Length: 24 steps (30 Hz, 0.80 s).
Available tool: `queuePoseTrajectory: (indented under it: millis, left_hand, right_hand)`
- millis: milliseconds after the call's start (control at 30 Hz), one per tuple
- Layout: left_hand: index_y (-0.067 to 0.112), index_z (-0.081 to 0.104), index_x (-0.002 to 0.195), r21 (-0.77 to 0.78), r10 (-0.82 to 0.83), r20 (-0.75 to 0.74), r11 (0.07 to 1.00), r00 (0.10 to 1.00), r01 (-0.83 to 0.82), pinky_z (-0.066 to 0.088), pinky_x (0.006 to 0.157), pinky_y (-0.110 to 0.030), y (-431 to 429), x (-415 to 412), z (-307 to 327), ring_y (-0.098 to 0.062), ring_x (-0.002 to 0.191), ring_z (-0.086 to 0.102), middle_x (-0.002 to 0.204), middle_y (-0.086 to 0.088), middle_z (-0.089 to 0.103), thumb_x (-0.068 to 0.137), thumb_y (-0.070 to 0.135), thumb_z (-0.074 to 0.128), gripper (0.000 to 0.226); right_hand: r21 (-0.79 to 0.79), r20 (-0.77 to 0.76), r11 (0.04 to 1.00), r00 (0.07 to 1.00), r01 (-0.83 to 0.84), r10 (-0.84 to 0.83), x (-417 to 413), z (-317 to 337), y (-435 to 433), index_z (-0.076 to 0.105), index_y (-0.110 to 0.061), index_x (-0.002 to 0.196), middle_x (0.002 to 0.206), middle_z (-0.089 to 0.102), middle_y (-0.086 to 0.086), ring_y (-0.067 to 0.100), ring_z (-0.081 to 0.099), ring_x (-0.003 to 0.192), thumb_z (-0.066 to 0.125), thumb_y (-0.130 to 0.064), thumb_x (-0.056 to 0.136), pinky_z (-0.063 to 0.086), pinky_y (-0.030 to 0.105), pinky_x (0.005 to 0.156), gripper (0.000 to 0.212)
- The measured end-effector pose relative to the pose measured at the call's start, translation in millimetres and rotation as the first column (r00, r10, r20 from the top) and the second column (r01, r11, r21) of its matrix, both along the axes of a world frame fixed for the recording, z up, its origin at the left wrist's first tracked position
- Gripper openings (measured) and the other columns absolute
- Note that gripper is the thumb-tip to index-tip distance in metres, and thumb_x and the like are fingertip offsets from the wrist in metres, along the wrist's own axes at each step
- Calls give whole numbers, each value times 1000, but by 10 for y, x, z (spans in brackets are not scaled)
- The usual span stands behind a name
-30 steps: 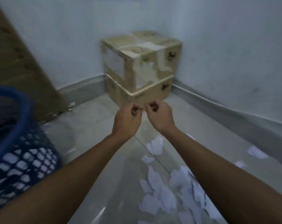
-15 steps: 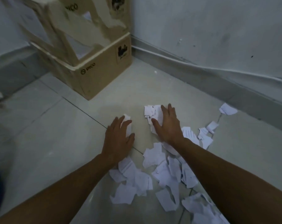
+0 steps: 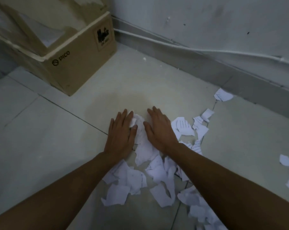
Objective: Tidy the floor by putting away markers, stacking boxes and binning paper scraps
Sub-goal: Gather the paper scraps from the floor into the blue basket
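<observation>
Closer together than half a second earlier, my left hand and right hand press flat on the floor, fingers straight, gripping nothing, raking paper scraps between the palms into one heap for binning; stacked boxes occupy the corner.

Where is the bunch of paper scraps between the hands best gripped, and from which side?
At its two outer flanks, coming in low along the floor from both sides together. The paper scraps are thin, loose and flat, so a pinch from above would likely lift only one. The left hand and right hand lie flat either side.
</observation>
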State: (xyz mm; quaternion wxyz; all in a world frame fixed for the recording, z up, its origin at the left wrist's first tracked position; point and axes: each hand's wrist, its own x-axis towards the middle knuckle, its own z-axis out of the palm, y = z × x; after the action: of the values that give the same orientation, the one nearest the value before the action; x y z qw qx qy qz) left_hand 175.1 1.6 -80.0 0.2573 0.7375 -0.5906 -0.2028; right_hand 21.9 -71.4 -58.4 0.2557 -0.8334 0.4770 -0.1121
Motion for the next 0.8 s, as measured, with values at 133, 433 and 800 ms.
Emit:
queuePoseTrajectory:
  millis: [133, 433, 800]
  left_hand:
    - [17, 40, 149, 12, -90, -36, 996, 995, 91, 15, 122, -46, 65, 147, 87, -24, 148, 26, 156, -7, 35, 99, 43, 31, 57]
    - [27, 5, 157, 169, -275, 132, 953, 952, 252, 5, 121, -54, 1069, 398, 143, -19, 153, -1, 166, 3, -1, 74, 84, 47, 109]
    - [26, 30, 152, 88, -441, 361, 893, 821, 441, 22, 114, -53, 1264, 412, -1, -24, 146, 28, 162, -3, 25, 77, 86, 39, 97]
  right_hand:
    - [50, 68, 978, 978, -202, 198, -63, 93, 60, 49, -8, 141, 142, 55, 15, 29, 48, 133, 44, -27, 104, 31, 39, 113, 42]
    - [121, -42, 969, 974, -215, 222, -166, 77, 540, 26, -13, 155, 163, 23, 10, 26, 13, 152, 36, -47, 102, 6, 45, 123, 63]
    - [6, -144, 924, 914, -383, 380, -240, 256, 696, 25, -14, 154, 164, 17, 11, 25, 14, 152, 43, -64, 91, 9, 49, 122, 83]
